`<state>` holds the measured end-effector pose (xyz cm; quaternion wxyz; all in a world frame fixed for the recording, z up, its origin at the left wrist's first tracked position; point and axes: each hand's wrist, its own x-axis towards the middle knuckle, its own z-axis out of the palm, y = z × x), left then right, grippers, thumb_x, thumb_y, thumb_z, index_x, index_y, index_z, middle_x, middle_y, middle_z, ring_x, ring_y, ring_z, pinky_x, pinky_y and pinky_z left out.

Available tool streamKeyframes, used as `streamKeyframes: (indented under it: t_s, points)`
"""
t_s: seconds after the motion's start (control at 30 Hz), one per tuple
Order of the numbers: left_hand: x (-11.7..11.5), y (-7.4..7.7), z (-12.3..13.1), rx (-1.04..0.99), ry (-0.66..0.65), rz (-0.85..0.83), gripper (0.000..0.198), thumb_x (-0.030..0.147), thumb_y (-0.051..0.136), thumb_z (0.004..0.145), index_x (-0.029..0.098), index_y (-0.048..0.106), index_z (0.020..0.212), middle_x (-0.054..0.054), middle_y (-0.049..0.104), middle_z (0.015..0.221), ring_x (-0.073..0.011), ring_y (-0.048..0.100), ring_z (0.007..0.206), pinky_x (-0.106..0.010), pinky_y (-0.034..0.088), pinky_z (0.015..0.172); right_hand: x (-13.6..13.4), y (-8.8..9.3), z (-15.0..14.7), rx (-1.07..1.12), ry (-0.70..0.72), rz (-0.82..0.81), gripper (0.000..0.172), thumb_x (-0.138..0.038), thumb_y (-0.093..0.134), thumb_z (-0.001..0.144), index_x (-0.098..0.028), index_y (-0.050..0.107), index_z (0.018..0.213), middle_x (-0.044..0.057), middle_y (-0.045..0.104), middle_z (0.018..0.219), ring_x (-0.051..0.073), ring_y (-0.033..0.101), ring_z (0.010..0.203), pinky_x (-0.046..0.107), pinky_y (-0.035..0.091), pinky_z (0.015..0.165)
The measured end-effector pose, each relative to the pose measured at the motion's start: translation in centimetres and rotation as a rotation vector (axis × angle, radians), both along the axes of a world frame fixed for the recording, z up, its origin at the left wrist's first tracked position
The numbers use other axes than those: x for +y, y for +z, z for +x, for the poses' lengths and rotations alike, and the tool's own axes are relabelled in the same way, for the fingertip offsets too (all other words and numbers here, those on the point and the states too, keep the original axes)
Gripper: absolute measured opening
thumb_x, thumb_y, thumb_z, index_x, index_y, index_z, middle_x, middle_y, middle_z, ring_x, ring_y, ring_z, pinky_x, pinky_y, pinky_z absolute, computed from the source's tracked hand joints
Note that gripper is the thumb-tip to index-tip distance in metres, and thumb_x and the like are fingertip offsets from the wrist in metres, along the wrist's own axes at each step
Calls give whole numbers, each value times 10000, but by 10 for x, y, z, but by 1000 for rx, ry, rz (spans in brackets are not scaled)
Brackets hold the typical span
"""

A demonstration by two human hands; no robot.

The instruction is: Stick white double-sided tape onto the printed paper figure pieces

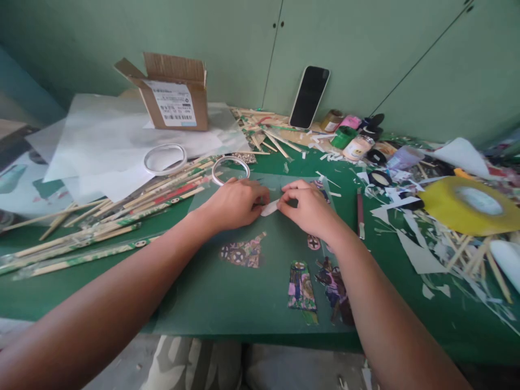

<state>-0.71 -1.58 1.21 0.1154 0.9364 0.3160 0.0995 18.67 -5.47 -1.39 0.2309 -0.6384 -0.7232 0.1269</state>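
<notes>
A small white strip [269,208], paper or tape, spans the gap between my two hands above the translucent sheet [195,298]. My left hand [236,203] is closed, its fingertips pinching the strip's left end. At the other end my right hand [303,208] pinches with thumb and forefinger. Below them lie colourful cut-out pieces: a patterned one [244,252] on the left, a dress-shaped one [301,287], and a dark purple one [333,287] partly behind my right forearm. A white tape roll [215,173] rests just beyond my left hand.
Wrapped chopsticks [122,238] cover the left side. Behind them stand an open cardboard box [179,103] and another tape roll [146,162]. A phone [310,97] leans on the wall. To the right are a craft knife [360,214], jars [357,147], paper scraps and a yellow tape roll [442,206].
</notes>
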Motion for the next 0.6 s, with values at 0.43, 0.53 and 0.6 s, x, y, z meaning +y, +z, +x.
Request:
streamKeyframes:
  t_s: [0.43, 0.53, 0.6]
  points:
    - [-5, -2, 0, 96, 20, 73, 330, 234, 520, 893, 328, 704, 1150, -70, 618, 1085, -258, 575, 1023, -407, 440, 883, 2, -5, -1, -20, -26, 47, 193, -180, 643, 743, -215, 606, 557, 79, 635, 1000, 287, 583, 986, 511, 432, 939]
    - [-3, -4, 0, 45, 25, 65, 325, 233, 547, 877, 315, 701, 1151, -62, 632, 1035, -249, 585, 1005, -392, 442, 861, 3, -9, -1, -21, -35, 79, 189, -168, 661, 717, -218, 593, 548, 79, 626, 964, 288, 579, 953, 523, 434, 924]
    - [-1, -6, 1, 6, 20, 53, 327, 208, 563, 859, 305, 704, 1137, -50, 648, 1002, -242, 595, 999, -383, 443, 845, 3, -10, -1, -18, -37, 102, 193, -160, 675, 695, -219, 578, 539, 75, 616, 939, 282, 579, 930, 525, 437, 918]
